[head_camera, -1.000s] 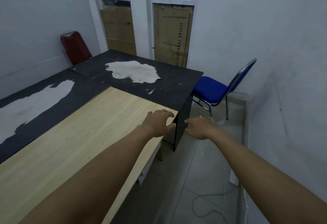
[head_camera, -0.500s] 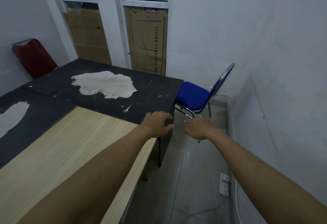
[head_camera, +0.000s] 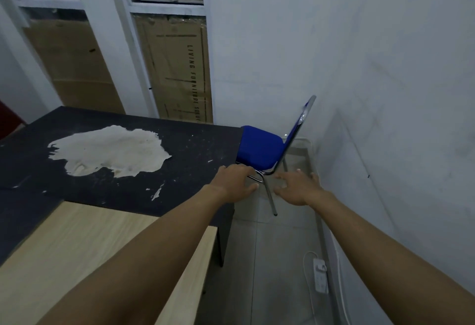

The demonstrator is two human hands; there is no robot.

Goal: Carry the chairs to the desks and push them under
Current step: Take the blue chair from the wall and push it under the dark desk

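Both arms are stretched out ahead, and the blue padded chair with the chrome tube frame stands on the tiled floor at about 12 o'clock from the hands. Its seat is tucked against the 3 o'clock end of the black worktop with the big pale peeled patch, and its backrest leans off toward the white wall at 2 o'clock. The left hand hovers over that worktop's near corner, fingers loosely curled and holding nothing, fingertips close to the chair's front frame; whether they touch it I cannot tell. The right hand is just beside it at 3 o'clock, fingers spread wide and empty, above the chair's chrome front leg. At 7 o'clock the light wood-grain worktop butts up against the black one. Down at 5 o'clock a white power strip lies on the floor beside the wall. Brown cardboard sheets fill the window frames at 11 o'clock.
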